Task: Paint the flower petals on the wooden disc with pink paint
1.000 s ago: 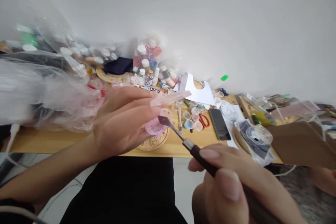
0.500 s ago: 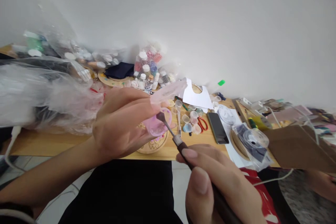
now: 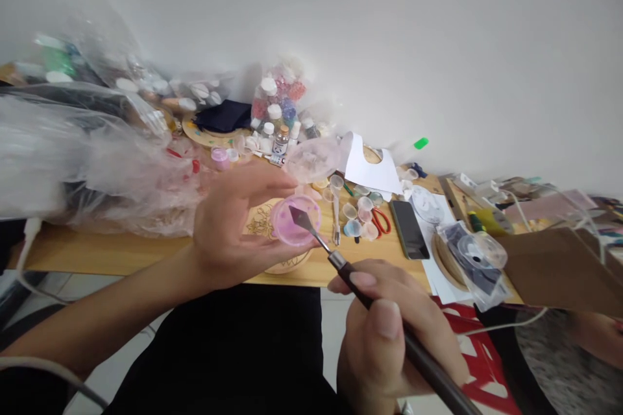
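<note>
My left hand (image 3: 228,220) is closed around a small clear plastic cup (image 3: 286,228) with pink-purple stuff inside. Its clear lid (image 3: 314,161) stands raised above the far rim. In my right hand (image 3: 389,331) is a palette knife (image 3: 359,285), gripped by its dark handle, with the metal blade over the cup's mouth. Whether the blade touches the contents I cannot tell. Beneath the cup lies a round wooden piece (image 3: 259,219) with line-drawn flowers, partly hidden by my left hand and the cup.
Several small cups (image 3: 351,211), a paintbrush (image 3: 336,220), red-handled scissors (image 3: 382,222) and a phone (image 3: 409,230) lie to the right. Bottles (image 3: 281,141) stand at the back, plastic bags (image 3: 117,168) at left. A cardboard box flap (image 3: 559,269) and another person's arm (image 3: 596,337) are at far right.
My left hand has turned the cup so its open mouth and pink-purple inside show more fully, the lid too. The knife's blade now shows flatter over the cup. The view has shifted slightly.
</note>
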A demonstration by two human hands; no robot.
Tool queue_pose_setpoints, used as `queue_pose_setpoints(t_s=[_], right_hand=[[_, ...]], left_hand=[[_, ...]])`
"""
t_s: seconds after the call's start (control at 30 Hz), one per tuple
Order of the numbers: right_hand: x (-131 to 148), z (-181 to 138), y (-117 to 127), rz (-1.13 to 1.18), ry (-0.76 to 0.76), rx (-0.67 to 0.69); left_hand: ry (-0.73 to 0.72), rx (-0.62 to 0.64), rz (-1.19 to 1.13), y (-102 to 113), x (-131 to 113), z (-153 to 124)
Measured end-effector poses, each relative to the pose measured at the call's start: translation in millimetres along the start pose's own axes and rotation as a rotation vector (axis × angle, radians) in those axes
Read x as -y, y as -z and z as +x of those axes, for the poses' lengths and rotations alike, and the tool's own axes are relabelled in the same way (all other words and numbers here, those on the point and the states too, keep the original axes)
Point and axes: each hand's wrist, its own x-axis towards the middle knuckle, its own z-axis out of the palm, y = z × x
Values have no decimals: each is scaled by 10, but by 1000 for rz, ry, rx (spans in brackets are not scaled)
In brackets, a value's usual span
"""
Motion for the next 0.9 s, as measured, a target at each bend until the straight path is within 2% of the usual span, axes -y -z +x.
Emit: queue_pose_setpoints(t_s=[0.07,0.17,0.3,0.5,0.67,0.9], right_hand=[[14,5,-42,1,36,-76],[43,7,-104,-2,26,-121],[85,11,-149,-10,4,-165],[79,35,-170,25,15,-141],[81,29,-199,-48,30,-206],[96,27,-217,-77,10,-222]], left_hand=[[-106,-71,5,3,-8,28],[-226,-80,20,48,-28,111],[-241,-1,36,102,-25,159],[-253,-6,79,110,-15,135],[-267,21,145,118,-6,155],[-278,44,169,133,-13,175]])
